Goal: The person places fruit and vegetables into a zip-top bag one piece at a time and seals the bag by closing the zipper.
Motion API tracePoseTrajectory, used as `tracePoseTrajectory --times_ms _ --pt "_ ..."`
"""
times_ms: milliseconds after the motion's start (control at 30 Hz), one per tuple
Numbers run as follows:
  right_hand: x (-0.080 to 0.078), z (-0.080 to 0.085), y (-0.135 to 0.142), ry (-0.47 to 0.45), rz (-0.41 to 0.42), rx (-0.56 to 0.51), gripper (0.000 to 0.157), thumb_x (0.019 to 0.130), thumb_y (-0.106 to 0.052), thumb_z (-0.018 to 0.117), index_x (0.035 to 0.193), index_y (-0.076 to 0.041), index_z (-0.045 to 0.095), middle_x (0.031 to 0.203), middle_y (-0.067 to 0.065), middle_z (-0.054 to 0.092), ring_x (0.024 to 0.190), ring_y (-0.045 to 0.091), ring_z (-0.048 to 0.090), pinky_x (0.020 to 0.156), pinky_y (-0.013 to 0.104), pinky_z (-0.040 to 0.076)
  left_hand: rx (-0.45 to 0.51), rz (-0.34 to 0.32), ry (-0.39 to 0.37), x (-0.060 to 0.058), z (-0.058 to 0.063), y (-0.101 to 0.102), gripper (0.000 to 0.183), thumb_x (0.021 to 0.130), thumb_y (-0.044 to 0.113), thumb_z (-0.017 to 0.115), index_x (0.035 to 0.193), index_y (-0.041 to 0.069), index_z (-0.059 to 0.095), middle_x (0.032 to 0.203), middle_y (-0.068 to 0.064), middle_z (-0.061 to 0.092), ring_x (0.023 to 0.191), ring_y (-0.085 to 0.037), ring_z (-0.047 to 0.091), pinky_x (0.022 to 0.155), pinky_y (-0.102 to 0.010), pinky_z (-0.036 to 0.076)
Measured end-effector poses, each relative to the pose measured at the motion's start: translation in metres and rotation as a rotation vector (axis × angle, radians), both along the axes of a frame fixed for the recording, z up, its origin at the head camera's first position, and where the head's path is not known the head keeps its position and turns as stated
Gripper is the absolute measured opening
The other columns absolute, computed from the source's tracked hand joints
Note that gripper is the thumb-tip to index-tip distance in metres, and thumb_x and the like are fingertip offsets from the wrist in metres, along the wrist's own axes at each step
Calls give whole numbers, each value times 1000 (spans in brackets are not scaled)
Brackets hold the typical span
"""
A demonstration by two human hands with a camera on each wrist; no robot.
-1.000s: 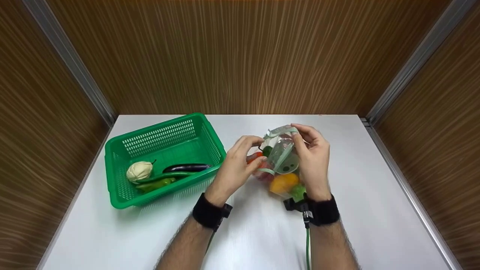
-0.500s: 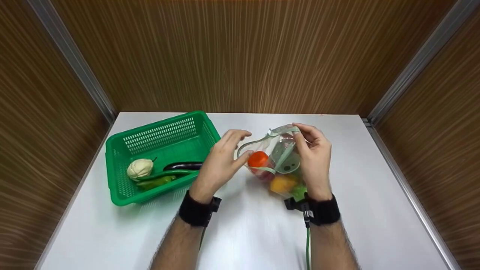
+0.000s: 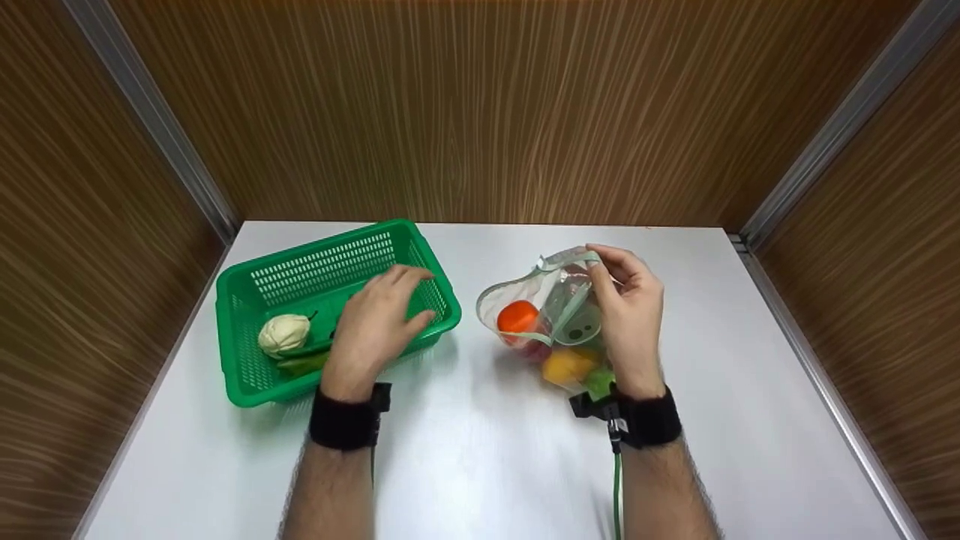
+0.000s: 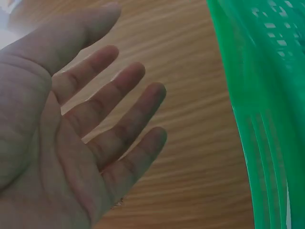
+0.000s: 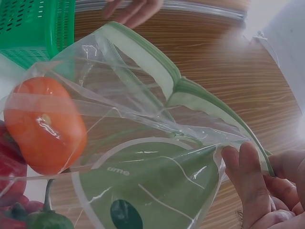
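My right hand [image 3: 631,311] pinches the top edge of a clear zip bag [image 3: 574,300] with a pale green zip strip and a printed green label. The bag's mouth gapes to the left. Inside it lie an orange-red tomato [image 3: 517,319], a yellow vegetable [image 3: 568,366] and a leafy green piece [image 3: 600,382]; the right wrist view adds a dark green stemmed pepper [image 5: 49,220] and something red [image 5: 9,160]. My left hand [image 3: 379,322] hovers over the green basket [image 3: 330,244], fingers spread and holding nothing, hiding part of the vegetables there.
In the basket sit a round cream-white vegetable [image 3: 285,334] and a green pepper [image 3: 304,364] at its left end. A white table [image 3: 465,465] carries basket and bag. Wood-grain panels [image 3: 480,112] with metal edge strips enclose the back and sides.
My left hand has let go of the bag's mouth and moved left over the basket. The right hand keeps its pinch in nearly the same place, and the tomato shows more openly.
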State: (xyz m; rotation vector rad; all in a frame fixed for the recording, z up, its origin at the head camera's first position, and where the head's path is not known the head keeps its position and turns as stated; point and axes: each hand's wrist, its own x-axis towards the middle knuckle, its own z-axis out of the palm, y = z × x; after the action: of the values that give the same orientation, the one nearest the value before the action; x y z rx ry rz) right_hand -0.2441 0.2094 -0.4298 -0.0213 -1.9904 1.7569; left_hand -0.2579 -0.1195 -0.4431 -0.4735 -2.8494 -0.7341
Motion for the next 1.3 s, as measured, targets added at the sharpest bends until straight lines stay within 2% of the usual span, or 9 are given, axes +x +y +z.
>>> tracePoseTrajectory --times_ms 300,467,600,733,867,967,1067,1133,1300 --pt "-1 2 0 -3 24 -19 25 115 -5 70 135 -5 84 119 -2 87 99 9 82 78 18 66 -101 68 -37 7 -1 -35 55 105 19 91 155 10 72 159 -20 73 140 -49 74 109 -70 65" --pt "-1 1 -2 -11 27 -22 25 116 -7 70 136 -5 84 121 0 86 101 10 82 81 19 68 -175 73 -60 11 -4 -58 51 105 20 90 151 6 73 152 -25 76 135 -52 75 106 -71 66" --pt "-2 1 -2 -13 30 -16 25 116 -8 70 137 -6 84 121 2 86 101 11 82 80 19 67 -228 70 -88 12 -7 -74 50 104 20 91 149 4 75 147 -27 77 130 -52 78 99 -70 69" --pt "-1 0 -1 -14 29 -7 25 117 -8 70 137 -7 84 121 2 86 101 11 82 78 19 66 -248 73 -155 11 -11 -84 53 102 19 93 149 4 74 146 -29 77 128 -52 79 94 -70 70" --pt "-1 0 -1 -17 40 -7 25 117 -7 69 137 -6 83 122 3 86 102 12 83 80 20 68 -253 91 -250 10 -14 -90 54 102 20 93 149 2 75 145 -31 77 127 -51 80 97 -69 70" --pt "-2 0 -2 -15 47 -13 25 117 -7 70 137 -6 83 121 4 86 104 13 85 81 20 68 -251 120 -318 8 -16 -93 48 102 21 93 142 -1 77 135 -31 81 113 -45 81 89 -65 70" --pt "-2 1 -2 -13 52 -19 25 116 -6 70 137 -5 83 121 5 86 104 13 86 81 21 69 -249 148 -375 5 -18 -97 42 103 25 92 133 -2 80 122 -29 84 96 -37 77 80 -61 68" --pt "-2 1 -2 -14 55 -22 25 116 -6 70 138 -5 83 121 5 86 104 13 86 82 21 70 -249 159 -407 4 -19 -100 40 104 27 92 129 -2 81 119 -29 84 91 -35 74 78 -60 67" --pt "-3 1 -1 -24 49 -10 25 117 -7 69 138 -6 83 123 7 86 105 13 86 85 22 71 -267 166 -446 0 -22 -105 31 104 14 88 130 -1 83 126 -30 83 97 -36 73 85 -65 68"
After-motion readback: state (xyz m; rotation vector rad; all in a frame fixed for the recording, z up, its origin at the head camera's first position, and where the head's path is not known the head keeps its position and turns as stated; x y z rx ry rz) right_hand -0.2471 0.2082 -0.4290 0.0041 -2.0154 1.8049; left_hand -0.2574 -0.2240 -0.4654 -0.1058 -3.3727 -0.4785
